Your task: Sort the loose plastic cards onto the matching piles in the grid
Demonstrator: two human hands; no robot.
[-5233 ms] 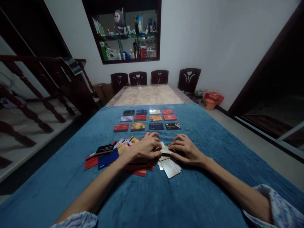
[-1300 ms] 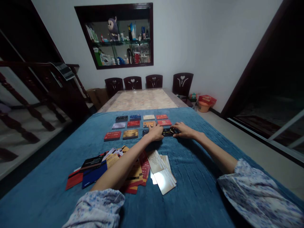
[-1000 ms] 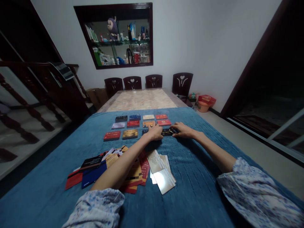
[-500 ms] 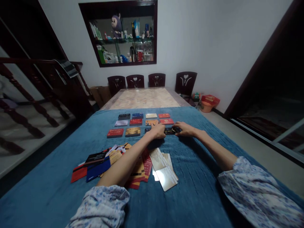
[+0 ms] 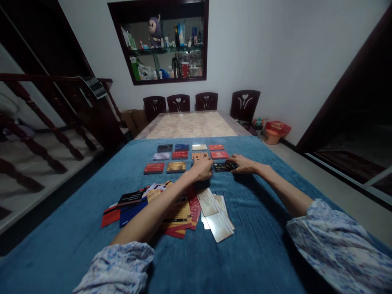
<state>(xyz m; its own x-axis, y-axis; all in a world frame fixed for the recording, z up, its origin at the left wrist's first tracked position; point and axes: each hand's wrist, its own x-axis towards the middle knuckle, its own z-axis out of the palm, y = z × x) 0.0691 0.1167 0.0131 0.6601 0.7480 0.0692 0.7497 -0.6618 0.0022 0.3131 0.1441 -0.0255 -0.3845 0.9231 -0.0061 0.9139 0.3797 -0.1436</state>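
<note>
My left hand (image 5: 202, 167) is closed over a dark card stack in the front row; the hand covers most of that stack. Just right of it lies a stack of black cards (image 5: 221, 167) with gold print. My right hand (image 5: 241, 164) pinches black cards (image 5: 232, 165) at that stack's right end. Other stacks stand in rows around my hands: a gold stack (image 5: 176, 167), a red stack (image 5: 154, 168), an orange stack (image 5: 196, 156) partly behind my left fingers, and a red stack (image 5: 219, 154) behind the black one.
Loose cards (image 5: 177, 216) lie fanned out under my left forearm, with a blue card (image 5: 131, 213) and pale cards (image 5: 219, 224) among them. A blue cloth (image 5: 257, 245) covers the near table. Chairs (image 5: 245, 104) stand at the far end.
The view has shifted slightly, moving the scene to the right. My left fingers have come away from the black stack's left edge; my right hand stays at its right end.
</note>
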